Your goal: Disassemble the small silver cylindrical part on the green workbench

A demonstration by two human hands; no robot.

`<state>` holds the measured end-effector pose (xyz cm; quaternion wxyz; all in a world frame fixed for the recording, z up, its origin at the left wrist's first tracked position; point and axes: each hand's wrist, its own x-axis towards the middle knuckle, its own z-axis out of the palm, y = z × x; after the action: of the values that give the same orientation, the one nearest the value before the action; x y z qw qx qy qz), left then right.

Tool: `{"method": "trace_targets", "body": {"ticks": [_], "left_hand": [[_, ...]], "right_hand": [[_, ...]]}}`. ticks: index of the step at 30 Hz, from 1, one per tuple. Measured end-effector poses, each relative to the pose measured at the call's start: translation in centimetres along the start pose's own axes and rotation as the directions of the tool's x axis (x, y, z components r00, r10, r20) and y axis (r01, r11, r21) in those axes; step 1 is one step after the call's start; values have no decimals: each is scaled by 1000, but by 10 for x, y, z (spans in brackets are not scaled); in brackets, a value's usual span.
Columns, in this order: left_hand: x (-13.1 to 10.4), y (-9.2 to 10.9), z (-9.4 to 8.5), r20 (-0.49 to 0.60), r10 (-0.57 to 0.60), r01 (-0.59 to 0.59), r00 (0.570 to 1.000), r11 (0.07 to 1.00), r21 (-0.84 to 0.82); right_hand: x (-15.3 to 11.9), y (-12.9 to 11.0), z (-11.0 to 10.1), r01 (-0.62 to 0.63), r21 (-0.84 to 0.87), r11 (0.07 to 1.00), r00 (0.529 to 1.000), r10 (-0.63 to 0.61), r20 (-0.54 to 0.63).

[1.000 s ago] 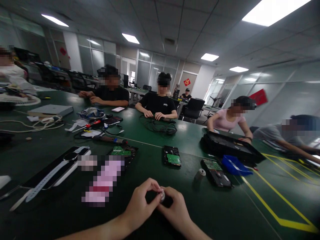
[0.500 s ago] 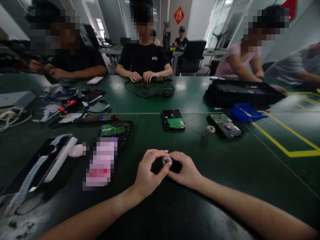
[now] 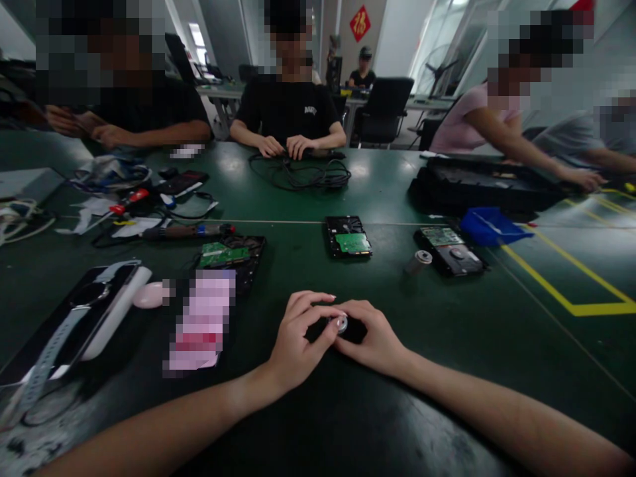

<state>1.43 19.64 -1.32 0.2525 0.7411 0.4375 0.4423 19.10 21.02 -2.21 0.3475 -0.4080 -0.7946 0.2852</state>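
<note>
A small round metal part, like a little electric motor (image 3: 342, 324), is between my hands above the table, its round end towards me. My right hand (image 3: 371, 336) curves thumb and fingers around its body. The thumb and index finger of my left hand (image 3: 302, 334) pinch at its near end, the other fingers lifted and stretched. Fingers cover most of the part. A similar metal cylinder (image 3: 422, 259) stands further right, beside a hard drive (image 3: 453, 252) with a green circuit board. Straight ahead lies another hard drive (image 3: 348, 236).
At left are a phone with a pink screen (image 3: 203, 318), a wristwatch (image 3: 89, 295), a third hard drive (image 3: 254, 255) and an electric screwdriver (image 3: 186, 231). A blue dustpan-like piece (image 3: 491, 226) and a black case (image 3: 487, 185) lie far right. Co-workers sit opposite, one handling a black cable (image 3: 303, 173).
My left fingers have shifted over the near end of the metal part, covering more of it, and its other fingers have lifted. At right, a co-worker's arm has stretched further right.
</note>
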Motion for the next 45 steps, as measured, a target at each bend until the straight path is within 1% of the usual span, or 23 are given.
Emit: {"method": "trace_targets", "body": {"ticks": [3, 5, 7, 8, 9, 11, 13, 17, 21, 23, 25, 28, 30, 32, 35, 38, 40, 42, 45], "left_hand": [[-3, 0, 1, -10, 28, -28, 1000, 1000, 6], [-4, 1, 2, -75, 27, -27, 997, 1000, 5], [-5, 0, 3, -171, -10, 13, 985, 1000, 18], [-5, 0, 4, -207, -38, 47, 978, 998, 39], [-5, -1, 4, -221, -71, 88, 973, 994, 67], [-3, -4, 2, -188, -135, 161, 973, 978, 131], [0, -7, 0, -120, -172, 192, 978, 964, 184], [3, -13, -6, -34, -186, 189, 982, 947, 260], [2, -17, -5, 5, -148, 139, 989, 940, 310], [2, -19, -4, 9, -134, 125, 991, 942, 311], [2, -18, -3, -11, -145, 142, 989, 946, 293], [0, -13, -5, -83, -163, 177, 983, 961, 212], [-3, -9, -6, -104, -134, 148, 986, 979, 141], [-7, -4, -7, -75, -66, 73, 995, 993, 97], [-12, 1, -6, 3, 36, -36, 999, 995, 92], [-13, 4, -5, 16, 92, -93, 996, 988, 126], [-11, 6, -5, 11, 99, -99, 995, 984, 147], [-10, 7, -5, 16, 91, -92, 996, 983, 160], [-9, 7, -4, 24, 91, -94, 996, 982, 163]], "right_hand": [[0, 0, 0, 7, -4, 1000, 1000, -7, 9], [0, -1, -1, 8, -12, 1000, 1000, -8, 16], [-1, -2, -1, 8, -17, 1000, 1000, -8, 16], [-1, -2, -2, 9, -18, 1000, 1000, -9, 17], [-1, -3, -3, 8, -20, 1000, 1000, -8, 19], [-2, -4, -4, 3, -21, 1000, 1000, -3, 27], [-3, -5, -4, -4, -19, 1000, 999, 5, 33], [-4, -7, -6, -21, -5, 1000, 1000, 21, 0], [-5, -7, -9, -56, 77, 995, 998, 58, -18], [-5, -5, -9, -70, 115, 991, 997, 74, -32], [-5, -4, -8, -91, 139, 986, 993, 101, -66], [-3, 0, -7, -124, 185, 975, 982, 148, -120], [1, 3, -10, -119, 169, 978, 980, 143, -136], [8, 6, -14, -76, 80, 994, 991, 84, -108], [24, 11, -20, 68, -73, 995, 997, -66, 29], [38, 15, -21, 208, -192, 959, 966, -172, 192], [44, 17, -17, 263, -251, 932, 947, -199, 253], [48, 18, -11, 282, -282, 917, 943, -211, 259], [48, 19, -6, 264, -300, 917, 955, -205, 213]]}}
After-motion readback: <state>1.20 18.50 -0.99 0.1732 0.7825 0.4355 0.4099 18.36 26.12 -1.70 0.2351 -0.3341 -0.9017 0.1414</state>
